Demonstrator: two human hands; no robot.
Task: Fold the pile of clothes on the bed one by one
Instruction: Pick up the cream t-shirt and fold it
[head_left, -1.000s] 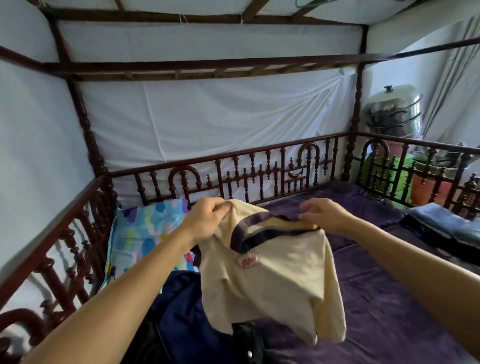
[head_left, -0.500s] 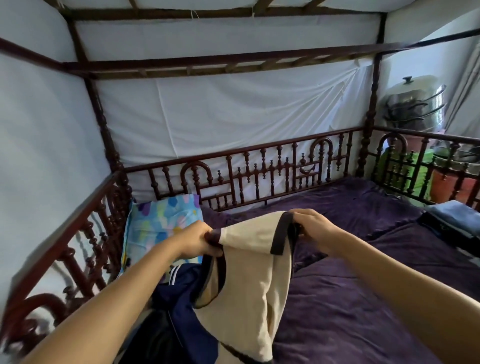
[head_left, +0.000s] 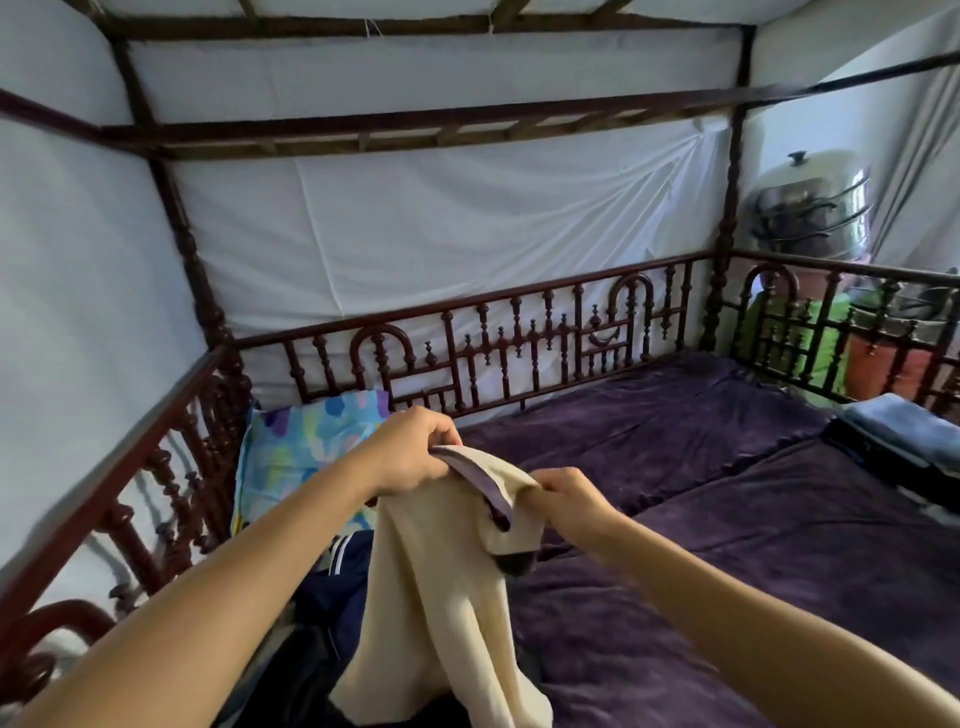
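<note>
A cream shirt (head_left: 441, 587) with a dark purple collar band hangs in the air over the bed. My left hand (head_left: 410, 449) pinches its top edge at the collar. My right hand (head_left: 569, 501) grips the same edge a little lower and to the right. The cloth droops down between my forearms. Under it lies the pile of dark clothes (head_left: 332, 597), with a navy garment with white stripes on top, at the near left of the bed.
The bed has a purple sheet (head_left: 727, 493) and a carved dark wooden rail (head_left: 519, 332) around it. A colourful pillow (head_left: 296, 447) leans in the left corner. Folded blue and dark clothes (head_left: 904, 441) lie at the right edge. White netting hangs behind.
My hands have come closer together and my right hand has dropped lower. The shirt has gathered into a narrower hanging shape. The view has shifted left and down.
</note>
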